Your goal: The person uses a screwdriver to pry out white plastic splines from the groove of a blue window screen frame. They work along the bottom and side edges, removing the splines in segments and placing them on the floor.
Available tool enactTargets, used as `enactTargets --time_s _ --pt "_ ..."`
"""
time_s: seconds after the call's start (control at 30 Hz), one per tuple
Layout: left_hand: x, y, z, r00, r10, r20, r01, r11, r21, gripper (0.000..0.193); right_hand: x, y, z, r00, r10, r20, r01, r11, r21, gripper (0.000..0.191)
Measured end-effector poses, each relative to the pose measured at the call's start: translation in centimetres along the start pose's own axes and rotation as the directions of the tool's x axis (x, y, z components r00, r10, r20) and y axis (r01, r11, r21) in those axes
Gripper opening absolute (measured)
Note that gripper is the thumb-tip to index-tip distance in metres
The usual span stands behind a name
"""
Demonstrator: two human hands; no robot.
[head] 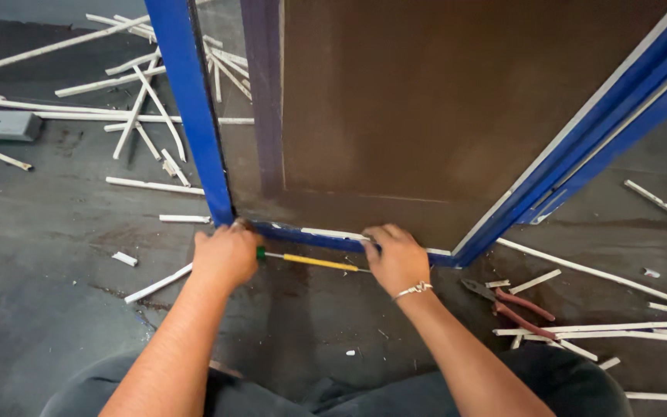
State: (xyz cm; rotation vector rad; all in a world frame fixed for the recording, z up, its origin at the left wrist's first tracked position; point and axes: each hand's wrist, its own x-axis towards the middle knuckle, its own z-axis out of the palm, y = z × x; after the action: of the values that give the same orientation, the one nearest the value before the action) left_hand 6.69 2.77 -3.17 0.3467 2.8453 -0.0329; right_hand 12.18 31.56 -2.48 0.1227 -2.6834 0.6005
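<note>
My left hand (225, 255) is closed around the handle of a screwdriver (312, 262) with a yellow shaft sleeve and a green collar, lying level just under the bottom rail of a blue door frame (192, 108). The tip points right and ends under my right hand (395, 259), which presses its fingers on the blue bottom rail (291, 232) and on a white strip (332, 233) along it. A brown panel (441, 93) fills the frame above both hands. A bracelet sits on my right wrist.
Red-handled pliers (512, 304) lie on the dark floor to the right of my right arm. Several white strips (148, 116) are scattered at the back left and at the right (604, 328). A grey box (3, 124) lies far left.
</note>
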Motion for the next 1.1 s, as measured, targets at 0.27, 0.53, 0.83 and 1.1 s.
enactTargets --time_s 0.27,0.53,0.83,1.1 --pt "1.2 0.6 2.3 0.973 -0.003 -0.23 0.019 0.998 0.067 0.027 1.3 -1.1 2.8 0.973 -0.198 0.115 0.224 0.926 -0.303 0.01" --pt "2.2 0.9 4.1 0.981 -0.045 -0.19 0.044 0.999 -0.009 0.03 2.1 -0.7 2.5 0.909 -0.355 0.218 0.408 0.864 -0.293 0.016" --pt "1.6 0.9 2.3 0.995 -0.078 -0.067 0.072 0.993 -0.09 0.027 3.9 1.8 -0.8 0.957 0.042 0.286 0.098 0.883 -0.458 0.004" --pt "-2.7 0.9 -4.3 0.991 -0.006 0.13 0.024 0.99 -0.139 0.028 -1.3 8.0 -10.7 0.91 0.415 -0.019 -0.416 0.909 -0.015 0.028"
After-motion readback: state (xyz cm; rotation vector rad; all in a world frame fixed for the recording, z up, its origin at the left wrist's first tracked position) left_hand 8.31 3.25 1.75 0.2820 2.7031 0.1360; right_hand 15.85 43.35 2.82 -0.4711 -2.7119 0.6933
